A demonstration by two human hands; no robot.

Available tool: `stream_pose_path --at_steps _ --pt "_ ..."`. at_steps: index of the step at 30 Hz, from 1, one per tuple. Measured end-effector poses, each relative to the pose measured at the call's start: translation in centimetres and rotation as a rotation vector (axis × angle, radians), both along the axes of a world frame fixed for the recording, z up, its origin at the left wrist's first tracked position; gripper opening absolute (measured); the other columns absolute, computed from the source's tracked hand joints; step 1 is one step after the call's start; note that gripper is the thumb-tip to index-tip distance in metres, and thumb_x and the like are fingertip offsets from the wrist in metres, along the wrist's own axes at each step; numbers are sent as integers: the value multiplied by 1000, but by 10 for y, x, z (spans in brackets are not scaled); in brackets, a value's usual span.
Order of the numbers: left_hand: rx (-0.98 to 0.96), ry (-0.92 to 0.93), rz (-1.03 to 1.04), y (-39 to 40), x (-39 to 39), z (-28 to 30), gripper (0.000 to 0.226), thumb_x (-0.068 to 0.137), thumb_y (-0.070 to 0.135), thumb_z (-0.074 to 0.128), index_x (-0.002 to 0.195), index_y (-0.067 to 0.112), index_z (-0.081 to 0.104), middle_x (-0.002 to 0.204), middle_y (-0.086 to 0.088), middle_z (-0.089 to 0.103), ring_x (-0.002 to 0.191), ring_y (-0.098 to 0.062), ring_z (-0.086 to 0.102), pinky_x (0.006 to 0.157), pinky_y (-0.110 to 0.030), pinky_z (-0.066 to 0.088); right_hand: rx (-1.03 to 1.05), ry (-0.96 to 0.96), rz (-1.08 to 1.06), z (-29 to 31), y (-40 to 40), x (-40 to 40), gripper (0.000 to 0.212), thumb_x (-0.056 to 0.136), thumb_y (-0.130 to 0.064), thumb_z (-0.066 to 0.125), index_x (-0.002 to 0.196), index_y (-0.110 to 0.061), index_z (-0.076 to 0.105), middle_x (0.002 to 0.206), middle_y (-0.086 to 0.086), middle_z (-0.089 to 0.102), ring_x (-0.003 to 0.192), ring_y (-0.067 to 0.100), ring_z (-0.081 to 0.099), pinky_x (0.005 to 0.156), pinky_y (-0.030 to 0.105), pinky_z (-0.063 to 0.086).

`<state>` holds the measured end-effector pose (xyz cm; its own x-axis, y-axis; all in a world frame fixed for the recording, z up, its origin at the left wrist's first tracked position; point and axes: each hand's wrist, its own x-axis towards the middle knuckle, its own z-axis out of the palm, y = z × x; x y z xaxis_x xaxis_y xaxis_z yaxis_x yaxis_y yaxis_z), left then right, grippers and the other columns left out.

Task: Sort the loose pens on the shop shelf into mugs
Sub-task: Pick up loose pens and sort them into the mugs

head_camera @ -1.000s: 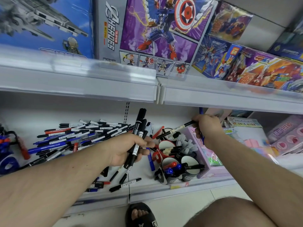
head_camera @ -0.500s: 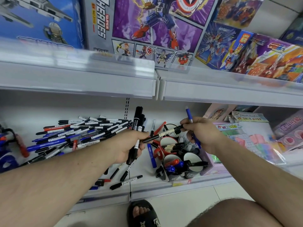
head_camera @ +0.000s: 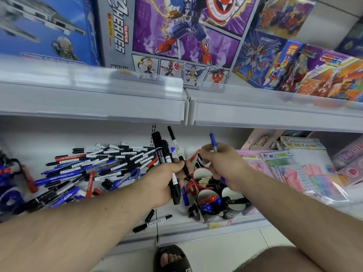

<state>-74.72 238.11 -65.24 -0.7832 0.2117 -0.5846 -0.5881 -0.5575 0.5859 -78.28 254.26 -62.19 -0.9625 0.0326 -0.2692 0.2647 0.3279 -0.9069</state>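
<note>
Head view: left hand (head_camera: 167,181) clamped round a bundle of black markers (head_camera: 167,160), right hand (head_camera: 222,163) pinching a blue pen (head_camera: 213,142) just above the mugs (head_camera: 208,195) at the shelf (head_camera: 196,230) front. Best to lower the blue pen tip-first into the mug already holding blue and red ones, keeping the bundle upright and clear. Loose pens (head_camera: 94,165) heaped at left, still unsorted.

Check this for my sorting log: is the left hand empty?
No, the left hand grips a bundle of black markers that stick up above the fist.
</note>
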Motion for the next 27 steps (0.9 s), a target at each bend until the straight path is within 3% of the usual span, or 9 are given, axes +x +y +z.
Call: stream_pose_path --at_steps 2,4,7,10,12,14,19,22,27 --pt "23 -7 71 1 -1 0 8 95 8 59 89 14 61 75 -1 74 63 -8 66 58 -22 40 61 -31 160 -2 -8 12 28 87 -30 73 106 -14 61 79 6 64 44 7 50 41 21 38" --pt "23 -11 67 1 0 2 11 94 10 61 84 13 66 76 -1 73 63 -9 62 55 -22 43 267 60 271 -3 -16 18 32 81 -36 77 103 -22 60 83 2 68 60 9 64 53 24 51" --pt "28 -31 39 1 0 0 13 94 13 62 83 12 68 76 -5 70 63 -13 58 46 -22 45 525 268 322 -3 -23 22 28 78 -34 79 96 -30 58 74 -4 66 57 8 57 54 15 44" --pt "-23 -18 29 0 -4 -3 8 92 10 61 98 11 68 90 -6 69 66 -12 61 50 -23 44 598 336 306 -5 -25 24 18 86 -28 70 103 -25 63 73 2 69 60 15 58 55 19 45" --pt "-65 4 -17 -1 -5 -4 6 94 9 60 95 11 66 83 -2 72 62 -9 65 54 -23 41 645 347 312 -6 -24 23 13 92 -18 59 102 -15 66 71 2 65 57 15 56 52 19 42" --pt "-70 16 -76 -1 -3 -3 12 96 8 57 86 12 63 73 1 73 58 -7 67 57 -23 38 677 332 313 -8 -23 20 15 95 -14 52 94 -7 65 65 2 58 52 14 49 48 21 38" --pt "-70 26 -203 -9 -6 -3 13 97 8 54 96 13 66 102 -1 76 90 -17 72 54 -20 40 522 203 6 2 1 -4 30 98 -20 50 70 -11 59 62 8 59 55 24 54 49 27 41" --pt "-63 44 -281 -25 -10 -6 25 94 -1 50 105 12 68 108 -3 74 86 -18 68 54 -22 43 598 139 -166 3 38 -32 30 95 -19 48 71 -7 60 69 17 64 58 28 58 55 34 46" --pt "-48 78 -342 -48 -11 -10 32 93 -3 47 114 10 68 106 -5 74 81 -18 70 58 -25 50 747 -50 -132 -32 70 -60 24 95 -18 49 84 -4 64 80 13 68 73 31 68 62 34 53"
